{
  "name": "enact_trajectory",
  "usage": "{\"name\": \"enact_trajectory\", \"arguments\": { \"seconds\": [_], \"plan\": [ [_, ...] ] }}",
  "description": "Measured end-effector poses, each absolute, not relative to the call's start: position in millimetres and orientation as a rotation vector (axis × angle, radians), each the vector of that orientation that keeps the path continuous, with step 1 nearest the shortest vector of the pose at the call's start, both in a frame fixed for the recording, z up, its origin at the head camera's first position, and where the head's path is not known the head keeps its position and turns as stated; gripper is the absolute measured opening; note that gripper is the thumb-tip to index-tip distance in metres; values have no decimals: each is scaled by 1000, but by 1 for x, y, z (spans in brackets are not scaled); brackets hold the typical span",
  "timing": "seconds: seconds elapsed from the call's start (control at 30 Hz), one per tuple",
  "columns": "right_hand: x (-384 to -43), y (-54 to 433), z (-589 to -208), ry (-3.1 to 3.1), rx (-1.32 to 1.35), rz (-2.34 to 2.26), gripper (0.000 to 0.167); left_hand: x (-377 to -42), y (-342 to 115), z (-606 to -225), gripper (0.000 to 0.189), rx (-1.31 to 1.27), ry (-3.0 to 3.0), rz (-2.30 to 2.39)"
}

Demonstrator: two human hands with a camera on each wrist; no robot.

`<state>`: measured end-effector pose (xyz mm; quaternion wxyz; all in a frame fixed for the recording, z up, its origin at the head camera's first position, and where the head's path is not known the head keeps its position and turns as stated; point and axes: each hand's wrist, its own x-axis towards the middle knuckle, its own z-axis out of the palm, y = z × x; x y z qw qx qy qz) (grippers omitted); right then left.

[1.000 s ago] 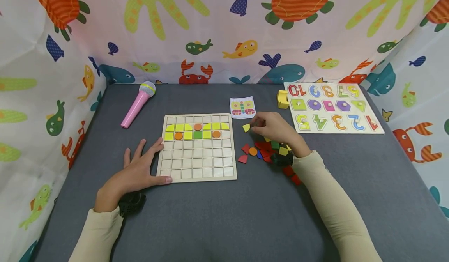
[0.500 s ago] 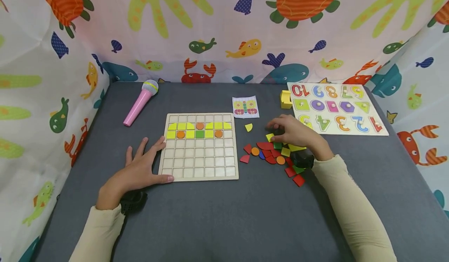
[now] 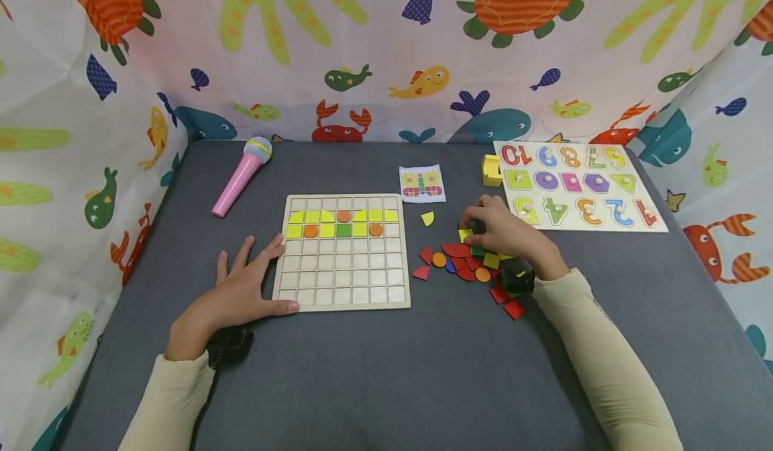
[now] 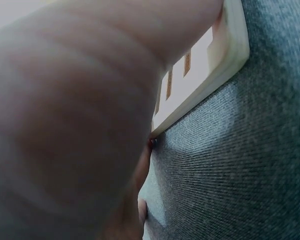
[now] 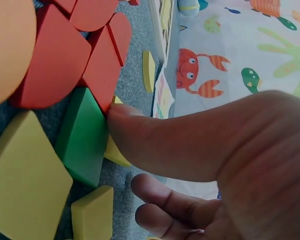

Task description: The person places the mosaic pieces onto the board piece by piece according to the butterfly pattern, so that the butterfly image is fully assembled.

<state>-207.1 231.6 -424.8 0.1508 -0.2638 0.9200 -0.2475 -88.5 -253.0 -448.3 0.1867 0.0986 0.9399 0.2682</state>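
My left hand [image 3: 226, 300] lies spread at the wooden grid board [image 3: 341, 280], index fingertip at its left edge and thumb on its near-left corner. Yellow tiles, orange discs and a green square fill two upper rows of the board. To the right, my right hand [image 3: 504, 231] pinches a small yellow tile [image 3: 464, 235] at the top of a loose pile; fingers partly hide its shape. The right wrist view shows the thumb [image 5: 160, 142] against that tile, beside a green tile [image 5: 85, 137] and a red rounded tile [image 5: 55, 60].
A yellow rounded tile [image 3: 427, 219] lies alone below a pattern card [image 3: 422, 184]. A pink toy microphone [image 3: 241, 177] sits at the back left. At the back right are a yellow block [image 3: 492, 170] and a number-and-shape puzzle board [image 3: 582, 192]. A patterned cloth [image 3: 386, 48] hangs behind.
My right hand has let go of the yellow rounded tile below the card. It has moved right and down to another yellow tile at the pile. The left hand stays at the board.
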Motion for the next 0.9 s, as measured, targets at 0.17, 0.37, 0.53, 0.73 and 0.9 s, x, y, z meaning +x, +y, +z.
{"name": "enact_trajectory", "arguments": {
  "seconds": [0.17, 0.37, 0.53, 0.73, 0.9],
  "plan": [
    [-206, 230, -427, 2657, -747, -695, 16, -88, -254, -448, 123, 281, 2648, 750],
    [-206, 228, -428, 2659, -742, -728, 17, -88, -254, -448, 123, 276, 2646, 752],
    [-203, 226, -430, 2640, -709, -816, 16, -88, -253, -448, 123, 264, 2640, 742],
    [-202, 222, -431, 2657, -809, -905, 13, -88, -254, -448, 123, 268, 2647, 748],
    [-202, 214, -429, 2653, -854, -937, 18, -88, -254, -447, 123, 273, 2650, 749]
  ]
}}
